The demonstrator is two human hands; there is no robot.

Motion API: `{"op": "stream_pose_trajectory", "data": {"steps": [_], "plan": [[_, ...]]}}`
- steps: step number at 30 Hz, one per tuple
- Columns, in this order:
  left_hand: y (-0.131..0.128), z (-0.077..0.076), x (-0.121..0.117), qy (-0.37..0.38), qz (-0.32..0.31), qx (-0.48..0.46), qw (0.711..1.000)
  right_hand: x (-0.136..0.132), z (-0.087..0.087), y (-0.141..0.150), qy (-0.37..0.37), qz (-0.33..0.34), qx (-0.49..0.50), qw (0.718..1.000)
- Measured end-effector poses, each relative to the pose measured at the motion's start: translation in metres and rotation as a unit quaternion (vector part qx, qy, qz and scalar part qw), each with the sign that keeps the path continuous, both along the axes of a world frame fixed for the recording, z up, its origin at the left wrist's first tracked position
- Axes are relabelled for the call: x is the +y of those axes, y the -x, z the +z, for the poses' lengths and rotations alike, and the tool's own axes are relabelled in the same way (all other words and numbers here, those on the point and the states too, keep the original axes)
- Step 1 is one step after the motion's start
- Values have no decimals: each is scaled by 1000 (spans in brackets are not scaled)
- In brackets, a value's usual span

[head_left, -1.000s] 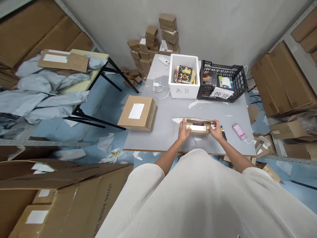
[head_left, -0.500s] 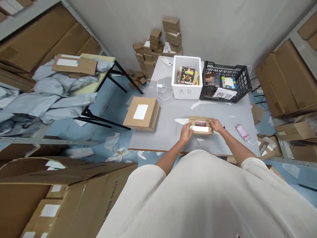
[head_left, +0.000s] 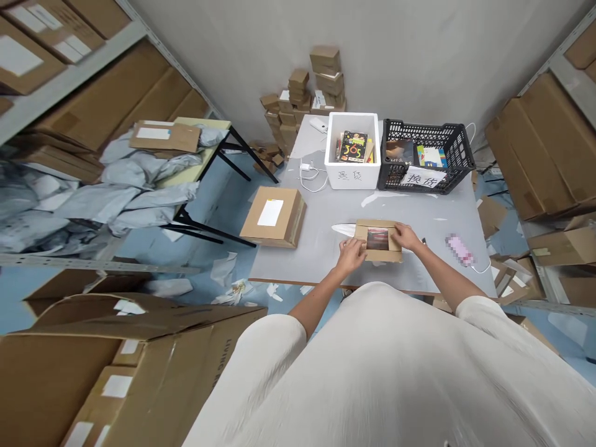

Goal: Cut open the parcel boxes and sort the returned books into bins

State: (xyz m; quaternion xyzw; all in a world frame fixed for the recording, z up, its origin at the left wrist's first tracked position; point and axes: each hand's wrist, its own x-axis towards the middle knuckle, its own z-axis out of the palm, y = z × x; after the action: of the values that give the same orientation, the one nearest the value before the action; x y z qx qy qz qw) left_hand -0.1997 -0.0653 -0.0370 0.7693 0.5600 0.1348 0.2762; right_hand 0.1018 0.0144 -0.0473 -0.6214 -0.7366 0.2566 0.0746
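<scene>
Hands (head_left: 352, 253) gripping open carton (head_left: 378, 255), forearms angled inward

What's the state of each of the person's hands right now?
Left hand: fingers on the left side of the open cardboard box.
Right hand: fingers holding the box's right side.

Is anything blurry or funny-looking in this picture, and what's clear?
In the head view, the gray bags at far left look smeared, the pink object is broken into little squares, and the picture's edges look stretched; the "365" book reads clearly.
</scene>
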Motion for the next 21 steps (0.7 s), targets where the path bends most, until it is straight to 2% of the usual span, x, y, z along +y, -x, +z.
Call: {"op": "stream_pose_trajectory", "data": {"steps": [4,8,11,13,15,18,21], "plan": [[-5,-3,5,-14,-57,73,996,-13,-5,14,-9,-18,-53,998],[-16,2,24,0,-77,136,988,-20,-4,23,-9,-25,-98,995],[-14,6,27,-8,-85,149,985,-20,-1,27,-4,-30,-116,993],[-7,7,21,-32,-76,142,986,-21,1,29,-2,-31,-118,992],[4,6,13,-56,-36,141,988,-23,2,31,-3,-32,-117,993],[18,3,7,-48,22,169,984,-26,1,33,-8,-34,-116,993],[23,2,19,-19,-5,168,986,-27,-1,33,-12,-37,-114,993]]}}
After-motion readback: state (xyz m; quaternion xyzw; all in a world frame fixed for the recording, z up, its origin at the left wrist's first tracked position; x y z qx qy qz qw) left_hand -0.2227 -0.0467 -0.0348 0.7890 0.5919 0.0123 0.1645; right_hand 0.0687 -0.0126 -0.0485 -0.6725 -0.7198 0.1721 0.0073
